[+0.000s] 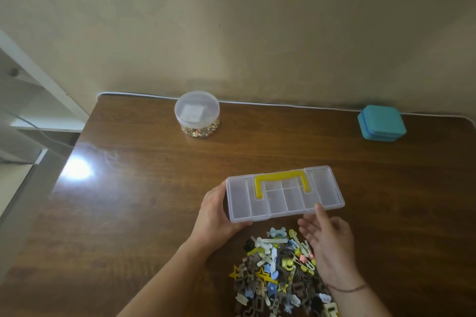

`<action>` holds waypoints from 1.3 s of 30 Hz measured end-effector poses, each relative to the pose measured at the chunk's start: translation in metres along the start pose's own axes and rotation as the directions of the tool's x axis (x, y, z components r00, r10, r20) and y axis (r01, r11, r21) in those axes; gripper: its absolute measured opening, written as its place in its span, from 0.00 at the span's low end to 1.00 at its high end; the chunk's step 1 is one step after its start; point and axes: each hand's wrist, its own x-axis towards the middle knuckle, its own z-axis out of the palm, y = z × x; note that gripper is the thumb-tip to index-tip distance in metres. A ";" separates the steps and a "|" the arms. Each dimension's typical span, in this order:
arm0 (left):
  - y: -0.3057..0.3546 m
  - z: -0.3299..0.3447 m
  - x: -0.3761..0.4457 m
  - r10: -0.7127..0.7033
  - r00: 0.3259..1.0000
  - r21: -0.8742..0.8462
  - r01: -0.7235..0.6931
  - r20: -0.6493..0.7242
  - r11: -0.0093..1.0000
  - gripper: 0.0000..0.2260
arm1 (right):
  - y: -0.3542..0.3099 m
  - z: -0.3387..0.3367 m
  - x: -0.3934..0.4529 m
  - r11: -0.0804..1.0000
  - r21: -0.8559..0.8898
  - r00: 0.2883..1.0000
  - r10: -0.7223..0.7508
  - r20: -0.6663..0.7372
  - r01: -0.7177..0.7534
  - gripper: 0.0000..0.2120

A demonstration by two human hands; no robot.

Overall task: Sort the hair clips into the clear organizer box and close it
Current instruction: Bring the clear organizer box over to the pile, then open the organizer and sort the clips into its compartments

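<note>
Box: a clear organizer box with a yellow handle lies flat on a brown table, lid down and compartments apparently empty, just beyond the pile it is meant to receive.
Left hand: the left hand grips the box's left end, fingers curled round the near corner, probably to steady it for opening.
Right hand: the right hand hovers with fingers spread and relaxed, holding nothing; one fingertip touches the box's near edge, likely feeling for the catch.
Clips: hair clips lie heaped between the forearms, unsorted and close to the box.
Background: a round jar of small items and a teal box stand well apart by the wall.
Writing: none legible; the jar's lid label is too blurred.
</note>
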 end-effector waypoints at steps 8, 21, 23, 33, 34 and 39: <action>0.000 0.001 0.001 0.011 1.000 -0.008 -0.011 -0.003 1.000 0.38 | 0.031 0.046 -0.033 0.966 -0.024 0.937 0.258 0.235 -0.259 0.21; -0.002 -0.001 0.002 0.000 1.000 0.008 0.000 0.002 1.000 0.40 | 0.011 0.044 -0.049 0.990 -0.139 0.980 0.066 0.189 -0.040 0.11; -0.005 -0.002 0.002 -0.019 0.999 0.010 0.018 0.031 1.000 0.42 | 0.002 0.039 -0.049 0.955 -0.278 0.977 -0.049 0.205 0.106 0.08; -0.001 -0.007 -0.011 0.025 0.998 0.018 -0.026 0.054 0.999 0.39 | -0.062 0.088 0.042 0.306 -0.718 0.779 -0.298 0.552 0.626 0.15; 0.000 -0.007 -0.011 0.028 0.999 0.013 -0.029 0.047 0.999 0.40 | -0.060 0.085 0.049 0.227 -0.747 0.780 -0.237 0.580 0.625 0.17; -0.003 -0.006 -0.014 -0.001 1.000 0.016 0.000 0.028 1.000 0.52 | -0.047 0.049 0.033 -0.124 -0.627 0.524 -0.439 0.729 0.769 0.14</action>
